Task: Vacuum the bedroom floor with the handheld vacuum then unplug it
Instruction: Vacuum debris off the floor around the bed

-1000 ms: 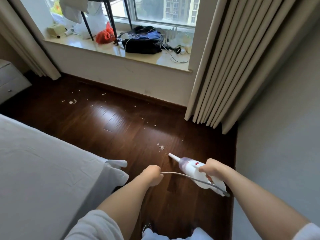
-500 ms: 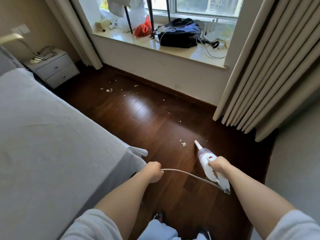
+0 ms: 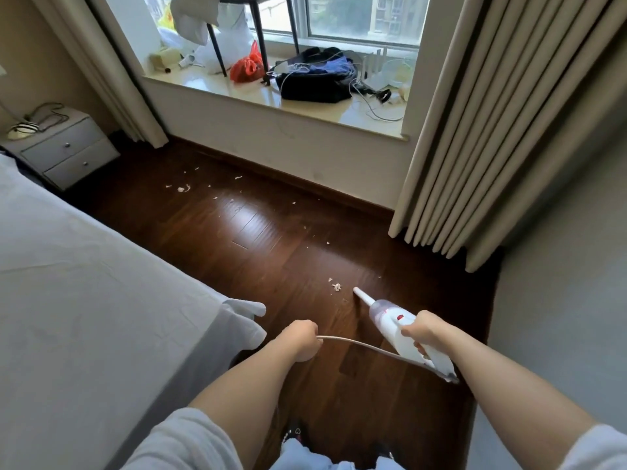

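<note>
You are standing in the strip of dark wooden floor (image 3: 271, 252) running between the grey-sheeted bed (image 3: 84, 300) on your left and the beige curtain (image 3: 492, 147) on your right, and you are working through the vacuuming step; unplugging is not yet due. White scraps are lying scattered across the boards, the farthest near the nightstand (image 3: 68, 154) under the window sill (image 3: 305, 106). Your right hand (image 3: 422, 332) is gripping the white handheld vacuum (image 3: 397, 325), fingers wrapped round its handle, with the nozzle pointing just short of the nearest scrap (image 3: 336, 286). Your left hand (image 3: 300, 337) is clenching the power cord (image 3: 366, 347), holding it up off the floor. Next you are probably needing to ease the nozzle forward onto that scrap, feeding cord slack. No brand or writing is showing legibly on the vacuum.
</note>
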`<state>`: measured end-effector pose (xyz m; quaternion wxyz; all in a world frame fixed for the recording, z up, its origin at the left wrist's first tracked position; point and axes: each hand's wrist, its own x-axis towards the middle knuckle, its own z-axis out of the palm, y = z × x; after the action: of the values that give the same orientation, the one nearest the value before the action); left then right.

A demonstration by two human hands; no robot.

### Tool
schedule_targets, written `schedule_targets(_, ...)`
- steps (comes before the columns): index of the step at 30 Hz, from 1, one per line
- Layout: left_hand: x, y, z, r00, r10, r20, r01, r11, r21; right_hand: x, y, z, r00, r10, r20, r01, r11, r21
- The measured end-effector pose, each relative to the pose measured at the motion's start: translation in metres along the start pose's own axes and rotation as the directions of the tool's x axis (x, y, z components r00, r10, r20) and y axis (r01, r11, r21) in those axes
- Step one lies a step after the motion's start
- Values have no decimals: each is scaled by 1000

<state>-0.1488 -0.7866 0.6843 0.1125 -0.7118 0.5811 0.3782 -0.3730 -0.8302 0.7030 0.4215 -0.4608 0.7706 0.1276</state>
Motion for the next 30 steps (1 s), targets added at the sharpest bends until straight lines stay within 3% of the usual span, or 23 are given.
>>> schedule_targets(13, 4, 29, 8, 998, 54, -16, -54, 998, 24, -9, 23, -30, 996, -81, 50, 85, 993, -86)
schedule_targets(30, -13, -28, 1, 994, -110, -29, 107, 990, -89, 11, -33, 13, 989, -98, 106, 107, 991, -83)
